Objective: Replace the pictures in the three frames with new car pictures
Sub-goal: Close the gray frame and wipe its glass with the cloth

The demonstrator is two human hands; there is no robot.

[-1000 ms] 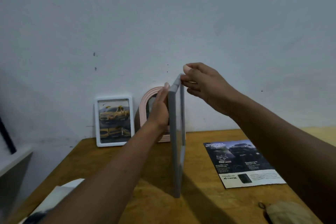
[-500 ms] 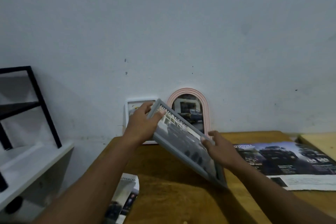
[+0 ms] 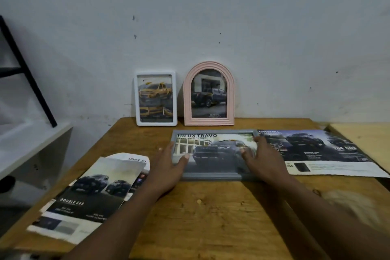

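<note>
A grey frame (image 3: 213, 176) with a dark car picture lies face up on the wooden table (image 3: 211, 217). My left hand (image 3: 168, 167) holds its left edge, thumb on the glass and fingers along the outside. My right hand (image 3: 263, 158) rests on the frame's right side, with thumb and fingers lying on top of it. A white frame (image 3: 156, 99) with a yellow pickup picture and a pink arched frame (image 3: 209, 95) with a dark pickup picture lean upright against the wall behind.
A car brochure sheet (image 3: 329, 152) lies flat to the right of the grey frame, partly under it. More brochure pages (image 3: 90, 194) lie at the table's front left. A white shelf (image 3: 27, 145) with a black bar stands to the left. A lighter table (image 3: 363, 137) adjoins on the right.
The grey frame went from standing on edge, to tilted, to lying flat and face up on the table. Both hands came down with it. The view has dropped and widened.
</note>
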